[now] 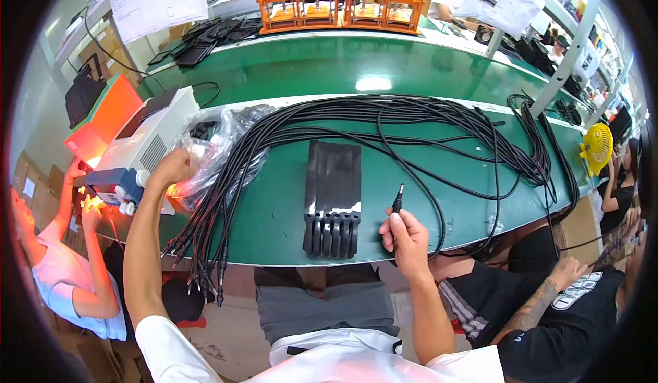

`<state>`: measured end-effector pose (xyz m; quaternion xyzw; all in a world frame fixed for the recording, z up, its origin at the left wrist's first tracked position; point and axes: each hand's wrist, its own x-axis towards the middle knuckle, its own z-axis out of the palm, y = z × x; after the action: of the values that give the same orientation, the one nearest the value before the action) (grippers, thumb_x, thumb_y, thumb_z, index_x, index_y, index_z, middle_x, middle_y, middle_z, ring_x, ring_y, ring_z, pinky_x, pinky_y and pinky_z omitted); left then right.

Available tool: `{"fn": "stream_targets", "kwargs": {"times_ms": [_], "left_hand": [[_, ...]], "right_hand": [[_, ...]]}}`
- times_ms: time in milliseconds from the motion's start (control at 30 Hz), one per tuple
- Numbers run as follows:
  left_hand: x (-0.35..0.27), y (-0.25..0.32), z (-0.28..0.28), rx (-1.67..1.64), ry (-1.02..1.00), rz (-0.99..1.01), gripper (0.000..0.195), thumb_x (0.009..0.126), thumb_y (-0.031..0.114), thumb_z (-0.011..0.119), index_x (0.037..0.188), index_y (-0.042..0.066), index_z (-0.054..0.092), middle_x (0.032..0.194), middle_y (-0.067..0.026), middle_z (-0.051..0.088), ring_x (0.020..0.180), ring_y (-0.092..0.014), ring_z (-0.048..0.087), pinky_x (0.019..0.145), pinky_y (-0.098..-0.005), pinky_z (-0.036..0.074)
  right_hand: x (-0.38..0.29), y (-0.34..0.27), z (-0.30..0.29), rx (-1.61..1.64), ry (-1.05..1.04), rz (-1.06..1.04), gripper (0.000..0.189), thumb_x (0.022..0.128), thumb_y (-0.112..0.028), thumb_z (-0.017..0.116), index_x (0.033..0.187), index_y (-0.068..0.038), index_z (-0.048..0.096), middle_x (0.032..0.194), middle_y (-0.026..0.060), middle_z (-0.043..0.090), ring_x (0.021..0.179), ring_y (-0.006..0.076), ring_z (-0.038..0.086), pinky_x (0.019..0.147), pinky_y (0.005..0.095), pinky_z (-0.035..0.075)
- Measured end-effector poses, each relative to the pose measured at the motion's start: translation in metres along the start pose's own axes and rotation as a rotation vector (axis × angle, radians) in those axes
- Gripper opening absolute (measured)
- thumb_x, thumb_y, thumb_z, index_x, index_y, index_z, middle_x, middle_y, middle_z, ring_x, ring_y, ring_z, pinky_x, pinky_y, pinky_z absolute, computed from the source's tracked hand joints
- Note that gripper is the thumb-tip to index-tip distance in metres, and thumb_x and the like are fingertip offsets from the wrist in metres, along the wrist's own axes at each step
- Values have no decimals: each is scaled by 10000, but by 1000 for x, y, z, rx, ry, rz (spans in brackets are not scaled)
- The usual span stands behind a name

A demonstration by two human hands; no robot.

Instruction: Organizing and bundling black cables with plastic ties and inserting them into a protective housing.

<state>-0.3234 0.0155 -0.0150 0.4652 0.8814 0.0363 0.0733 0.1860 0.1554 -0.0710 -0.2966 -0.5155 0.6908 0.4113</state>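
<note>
My right hand [406,236] grips a black cable just below its barrel plug [398,198], which points up with its metal tip bare. The cable runs from that hand towards the large bundle of black cables [380,105] arched over the green table. Over at the left, my left hand [176,167] is at the edge of a clear plastic bag [205,152]; its fingertips are hidden, so a hold cannot be told. A black block with a slotted near end [333,198] lies between my hands. Stripped wire ends and plugs [211,275] hang over the table's front edge.
A vented pale metal box [154,144] and a blue-grey device [115,185] stand at left, beside a person under orange light. Orange fixtures [342,5] line the back. Another person sits close on the right, near a yellow fan [598,149] and a metal post [565,59].
</note>
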Motion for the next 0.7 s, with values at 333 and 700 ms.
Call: {"fn": "stream_targets", "kwargs": {"times_ms": [333, 700], "left_hand": [[-16, 13, -1, -70, 235, -34, 262, 759, 239, 620, 833, -5, 684, 807, -246, 659, 770, -422, 652, 697, -470, 511], [-11, 10, 9, -260, 489, -35, 160, 792, 148, 624, 872, 31, 699, 822, -168, 693, 786, -342, 674, 733, -424, 521]], "right_hand": [[0, 0, 2, -6, -36, 31, 258, 1011, -204, 513, 1125, 15, 588, 788, 20, 609, 589, 46, 481, 510, 190, 384], [1, 6, -8, 32, 11, -35, 253, 1019, -211, 495, 1089, 7, 601, 745, 30, 610, 522, 44, 455, 445, 187, 339]]}}
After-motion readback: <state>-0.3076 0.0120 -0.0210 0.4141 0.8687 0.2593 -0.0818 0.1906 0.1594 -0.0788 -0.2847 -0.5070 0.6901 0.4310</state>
